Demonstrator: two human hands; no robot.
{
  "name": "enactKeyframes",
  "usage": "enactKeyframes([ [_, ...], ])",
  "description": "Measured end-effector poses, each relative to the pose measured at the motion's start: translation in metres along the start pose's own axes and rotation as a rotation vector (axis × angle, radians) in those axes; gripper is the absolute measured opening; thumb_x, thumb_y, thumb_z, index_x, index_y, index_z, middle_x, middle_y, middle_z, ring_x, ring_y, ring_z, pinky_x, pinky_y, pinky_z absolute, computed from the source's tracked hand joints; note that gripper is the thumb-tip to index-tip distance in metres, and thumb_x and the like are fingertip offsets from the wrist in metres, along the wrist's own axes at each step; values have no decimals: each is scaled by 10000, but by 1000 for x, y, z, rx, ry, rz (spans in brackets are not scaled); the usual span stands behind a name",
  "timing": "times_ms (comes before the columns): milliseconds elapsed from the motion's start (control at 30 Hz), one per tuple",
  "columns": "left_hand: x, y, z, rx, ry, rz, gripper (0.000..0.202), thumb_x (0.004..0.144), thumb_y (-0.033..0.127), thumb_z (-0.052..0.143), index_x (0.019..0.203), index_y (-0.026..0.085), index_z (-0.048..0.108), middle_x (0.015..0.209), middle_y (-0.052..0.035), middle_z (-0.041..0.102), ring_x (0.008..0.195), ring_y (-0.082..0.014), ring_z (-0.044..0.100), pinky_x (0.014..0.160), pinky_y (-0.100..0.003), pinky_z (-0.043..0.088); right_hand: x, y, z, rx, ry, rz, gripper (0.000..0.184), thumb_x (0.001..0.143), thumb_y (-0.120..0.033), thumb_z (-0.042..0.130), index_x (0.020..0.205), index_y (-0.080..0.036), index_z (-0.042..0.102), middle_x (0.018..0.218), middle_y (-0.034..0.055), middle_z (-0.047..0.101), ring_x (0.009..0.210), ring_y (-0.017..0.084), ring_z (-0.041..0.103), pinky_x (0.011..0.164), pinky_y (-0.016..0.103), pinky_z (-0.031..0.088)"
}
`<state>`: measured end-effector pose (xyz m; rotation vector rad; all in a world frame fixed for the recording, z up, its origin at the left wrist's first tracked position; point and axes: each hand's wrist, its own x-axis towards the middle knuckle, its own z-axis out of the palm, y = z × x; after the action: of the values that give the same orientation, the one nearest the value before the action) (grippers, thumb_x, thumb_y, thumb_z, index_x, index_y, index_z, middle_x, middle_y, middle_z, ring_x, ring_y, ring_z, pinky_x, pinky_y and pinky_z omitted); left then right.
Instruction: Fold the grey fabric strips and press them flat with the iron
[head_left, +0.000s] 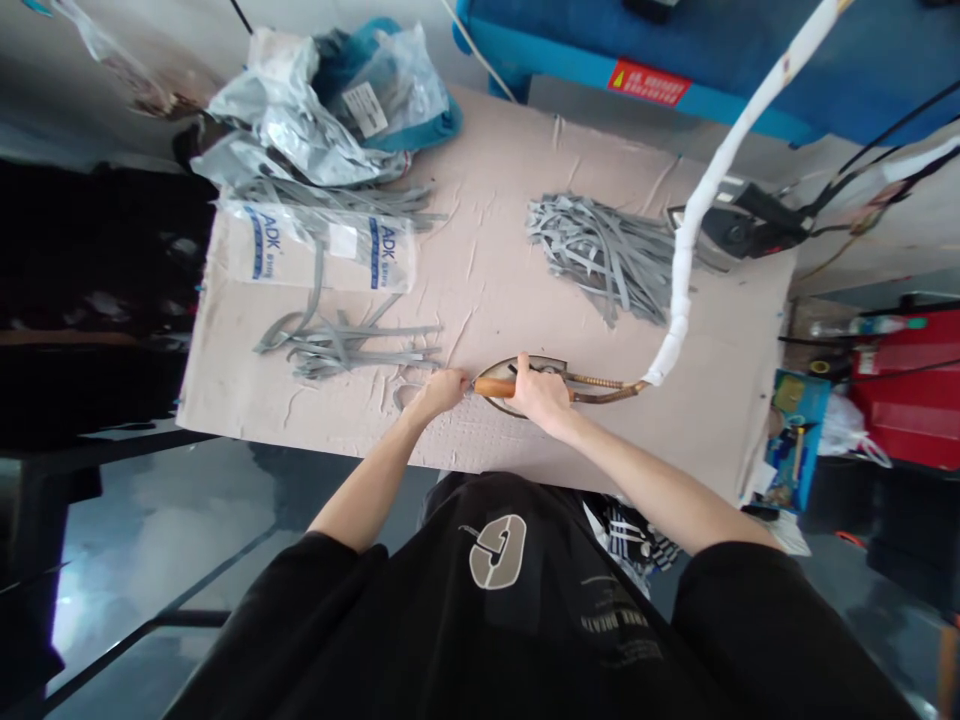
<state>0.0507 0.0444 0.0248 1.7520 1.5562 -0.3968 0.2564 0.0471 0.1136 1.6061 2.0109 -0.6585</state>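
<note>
Your right hand (541, 392) is clamped round the orange wooden handle (493, 388) of the oval brown metal iron (546, 364) on the beige cardboard sheet (487, 270) — your left hand (442, 392) sits just beside it, fingers (459, 379) together, holding anything or not you can't tell — with a large heap of flat grey strips (600, 255) and a smaller heap of flat grey strips (352, 345) lying away from it.

Right hand (540, 392) gripping wooden handle (495, 388) of an iron (551, 364), flat on cardboard sheet (480, 250) covering the tabletop. Left hand (442, 390) just beside handle end, on the cardboard. White-wrapped cord (686, 290) runs from the iron. Gray strips (352, 345) lie near the hands, another pile (600, 255) farther off, beside white ADK bag (319, 245).
</note>
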Motion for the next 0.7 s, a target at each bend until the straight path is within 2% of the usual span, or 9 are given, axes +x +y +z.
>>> enactKeyframes([
  [133,-2,-1,-6,20,-12,16,311,991,225,445,1029,157,746,1010,-138,773,989,-254,722,883,-312,487,0,0,0,20,1,-39,781,978,-488,500,1550,-17,251,1037,233,751,954,305,747,829,373,550],
  [267,-2,-2,-8,33,-24,23,306,993,233,448,994,153,744,999,-133,772,963,-241,716,869,-302,480,-10,31,3,23,-14,-27,615,991,-388,485,1486,-44,360,1040,220,751,963,296,742,847,376,546],
  [367,-2,-2,-9,33,-27,19,311,991,231,445,983,148,744,1003,-135,771,947,-237,710,854,-300,476,-24,76,7,7,-32,41,567,974,-398,527,1418,-59,431,1033,228,746,978,306,737,862,384,539],
  [500,-3,1,-12,37,-29,14,300,985,224,454,980,155,745,964,-114,769,921,-224,706,831,-283,467,-46,152,15,-14,-44,169,569,944,-399,582,1398,-76,472,1028,231,745,974,329,734,857,414,533],
  [600,-4,5,-13,55,-23,0,307,987,230,449,976,161,748,921,-104,762,899,-226,704,817,-287,472,-61,205,21,-1,-30,261,620,922,-429,614,1420,-80,495,1026,239,744,967,357,730,837,431,527],
  [700,-7,10,-13,89,0,-25,289,979,218,463,956,151,743,918,-126,752,918,-254,703,833,-319,485,-75,248,26,53,-1,318,749,893,-413,660,1528,-90,429,1081,233,744,962,347,727,809,398,514],
])
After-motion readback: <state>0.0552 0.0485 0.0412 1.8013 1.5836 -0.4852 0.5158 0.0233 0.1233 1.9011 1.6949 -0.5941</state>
